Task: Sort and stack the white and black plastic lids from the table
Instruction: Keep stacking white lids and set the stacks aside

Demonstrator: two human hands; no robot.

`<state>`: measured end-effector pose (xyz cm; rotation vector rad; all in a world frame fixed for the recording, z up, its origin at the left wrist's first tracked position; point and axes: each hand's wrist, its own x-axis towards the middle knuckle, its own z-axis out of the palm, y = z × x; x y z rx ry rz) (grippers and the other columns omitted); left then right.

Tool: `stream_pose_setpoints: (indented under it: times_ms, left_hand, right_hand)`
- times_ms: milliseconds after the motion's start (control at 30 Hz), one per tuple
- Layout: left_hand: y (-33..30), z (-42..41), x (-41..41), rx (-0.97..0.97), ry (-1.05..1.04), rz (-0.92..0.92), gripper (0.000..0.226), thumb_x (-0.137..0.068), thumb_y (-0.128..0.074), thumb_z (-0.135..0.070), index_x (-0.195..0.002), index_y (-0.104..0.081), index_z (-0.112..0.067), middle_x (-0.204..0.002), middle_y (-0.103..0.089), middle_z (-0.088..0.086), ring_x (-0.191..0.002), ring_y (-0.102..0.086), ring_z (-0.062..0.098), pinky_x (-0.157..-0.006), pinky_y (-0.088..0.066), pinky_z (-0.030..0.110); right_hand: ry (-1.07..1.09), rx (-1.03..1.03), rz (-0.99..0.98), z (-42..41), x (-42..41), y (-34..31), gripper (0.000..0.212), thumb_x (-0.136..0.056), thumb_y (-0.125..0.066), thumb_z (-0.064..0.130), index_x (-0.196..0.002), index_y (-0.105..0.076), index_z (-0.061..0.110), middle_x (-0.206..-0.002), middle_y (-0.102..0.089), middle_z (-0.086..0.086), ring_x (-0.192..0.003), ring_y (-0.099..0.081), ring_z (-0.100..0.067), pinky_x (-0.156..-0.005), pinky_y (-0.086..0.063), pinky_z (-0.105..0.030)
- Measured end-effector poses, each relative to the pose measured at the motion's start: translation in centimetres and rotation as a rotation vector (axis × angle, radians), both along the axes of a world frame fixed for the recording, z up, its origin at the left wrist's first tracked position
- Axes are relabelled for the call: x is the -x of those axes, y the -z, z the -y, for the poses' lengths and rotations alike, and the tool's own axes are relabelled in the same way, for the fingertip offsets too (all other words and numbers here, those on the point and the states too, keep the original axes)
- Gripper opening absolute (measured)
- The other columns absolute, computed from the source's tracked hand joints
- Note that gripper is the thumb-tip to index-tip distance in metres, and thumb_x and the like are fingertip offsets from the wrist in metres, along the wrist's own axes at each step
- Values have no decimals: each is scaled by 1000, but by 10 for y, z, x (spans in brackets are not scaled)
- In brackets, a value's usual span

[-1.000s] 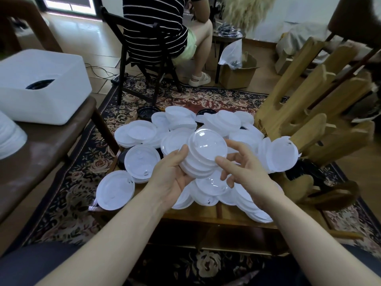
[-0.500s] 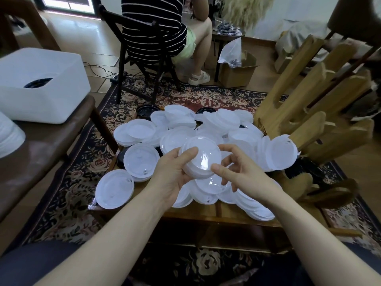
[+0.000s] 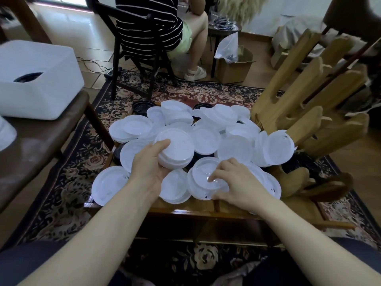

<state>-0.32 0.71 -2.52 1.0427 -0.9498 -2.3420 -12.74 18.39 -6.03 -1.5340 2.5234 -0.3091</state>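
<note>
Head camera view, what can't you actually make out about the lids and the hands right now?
- Stack of white lids in the left hand: count unclear, edges blur together.
- Black lids: mostly buried under the white pile.
- Right hand on a white lid: fingertips' grip unclear.
- White bin: contents mostly hidden by its wall.

Soft daylight came from a window (image 3: 59, 1) at the upper left, which was blown out and left a pale sheen on the floor tiles (image 3: 68, 32). The white lids (image 3: 235, 150) were overexposed, their detail washed out, and shadows stayed faint. The wide lens bowed lines near the edges, and the far corners looked slightly soft.
</note>
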Motion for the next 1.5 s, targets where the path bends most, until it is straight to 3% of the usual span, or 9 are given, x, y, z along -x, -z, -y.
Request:
stream_pose_setpoints:
  times_ms: [133,267,367,533,667,933,1067,1233,1500]
  left_hand:
    - [-2,2,-2,-13,1,-12,42,-93,-64,-12,-133,-57,-3,-126,-68,17,-114,-66,34,-88,-57,44]
    - [-2,3,-1,9,6,10,40,-91,-65,-13,-129,-60,-3,-125,-68,17,-112,-66,33,-92,-55,45]
    - [-1,2,-1,25,5,40,36,-89,-66,-14,-123,-63,-6,-125,-68,15,-105,-65,29,-87,-54,41]
    - [1,-4,4,1,60,25,33,-89,-67,-12,-121,-65,-6,-121,-70,14,-98,-68,26,-74,-58,34]
    - [1,-10,6,18,95,7,21,-88,-67,-8,-109,-67,-11,-104,-74,10,-89,-71,22,-74,-60,35]
    - [-5,-14,4,114,197,-67,46,-92,-65,-14,-134,-57,-29,-121,-66,1,-101,-66,19,-79,-57,35]
    - [-6,-15,4,123,241,-100,44,-92,-65,-18,-134,-59,-30,-125,-69,1,-109,-67,21,-81,-59,36]
    - [-5,-16,5,107,255,-133,44,-93,-63,-20,-136,-59,-28,-127,-68,1,-108,-69,20,-77,-62,36]
    - [-4,-16,6,71,249,-140,38,-94,-62,-15,-131,-63,-23,-121,-71,6,-95,-72,20,-69,-63,33]
  right_hand:
    - [-20,-3,-99,2,-1,0,12,-87,-69,30,-96,-69,23,-104,-56,5,-106,-43,-16,-80,-25,-25]
    - [138,248,153,0,0,-15,11,-87,-72,25,-82,-63,28,-89,-59,8,-91,-46,-9,-78,-35,-20]
    - [340,490,418,-1,0,-35,13,-88,-72,21,-80,-63,27,-85,-60,12,-84,-53,-1,-72,-37,-9]
    - [535,907,1171,-1,4,-56,3,-90,-63,12,-90,-60,11,-75,-63,-1,-66,-56,-14,-57,-48,-24]
    - [498,982,1521,4,1,-62,29,-80,-61,10,-109,-58,6,-87,-71,-6,-69,-67,-15,-62,-58,-25]
    - [343,732,1193,10,-9,-55,82,-73,-72,4,-142,-40,33,-102,-69,-12,-85,-69,-27,-69,-59,-34]
    - [332,628,993,11,-11,-52,81,-67,-80,19,-135,-42,39,-98,-71,-3,-80,-63,-17,-56,-48,-24]
    - [422,634,795,14,-18,-47,84,-54,-83,39,-126,-41,28,-125,-52,13,-107,-56,1,-85,-54,-26]
    - [284,596,849,10,-11,-53,89,-65,-79,37,-139,-32,29,-145,-37,17,-121,-48,8,-96,-53,-32]
